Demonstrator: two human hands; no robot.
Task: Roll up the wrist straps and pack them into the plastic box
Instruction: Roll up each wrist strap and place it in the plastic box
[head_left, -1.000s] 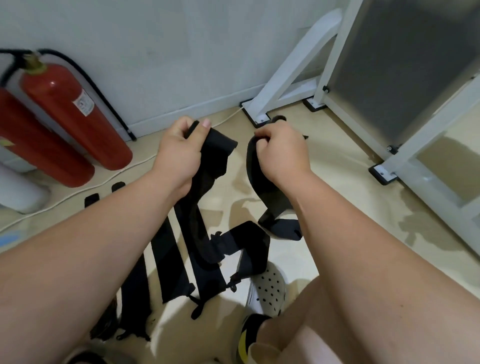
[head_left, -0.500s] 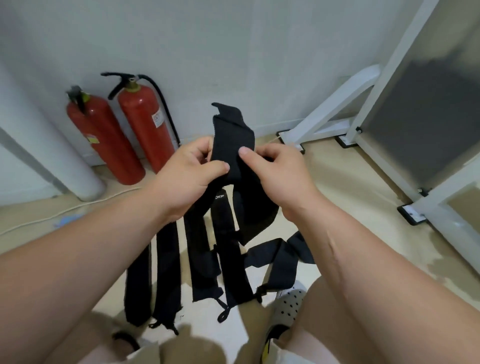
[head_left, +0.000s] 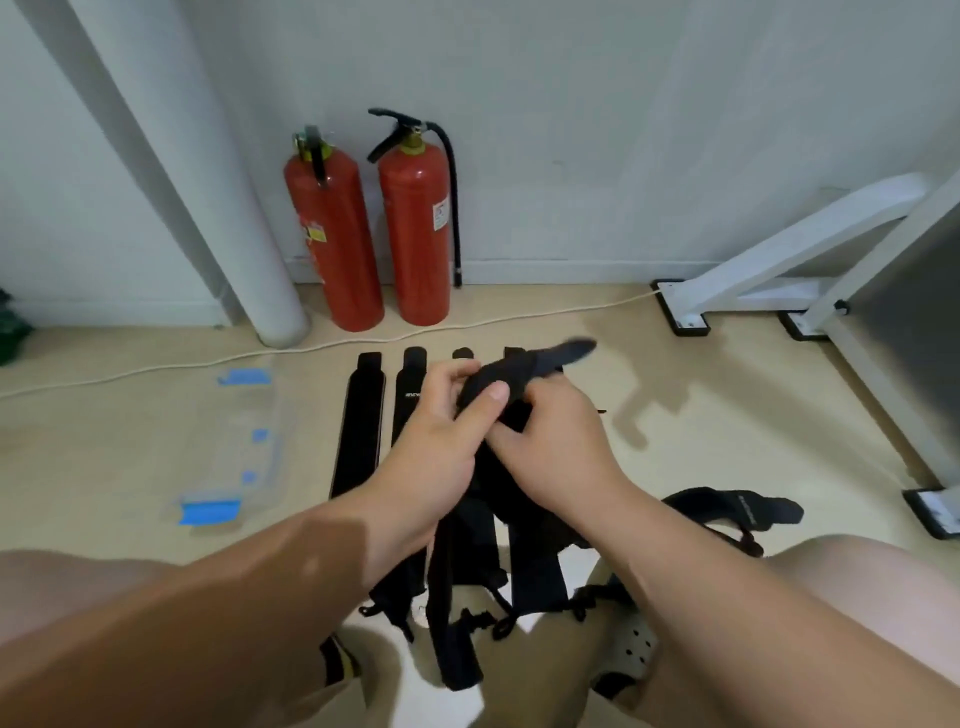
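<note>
The left hand (head_left: 441, 447) and right hand (head_left: 556, 457) curl round 1 strap (head_left: 524, 366) above the floor (head_left: 675, 441), hiding its middle; its blurred free end points rightward, its tail hangs toward the person. The clear box (head_left: 254, 410), hard to make out, lies toward the floor's left edge.

head cam | looks forward-down | close over hands (head_left: 498, 431) | floor (head_left: 675, 415) beyond

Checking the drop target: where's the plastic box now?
Head view: the clear plastic box lies on the floor at left, beside the laid-out wrist straps, near the base of the white pillar.
</note>
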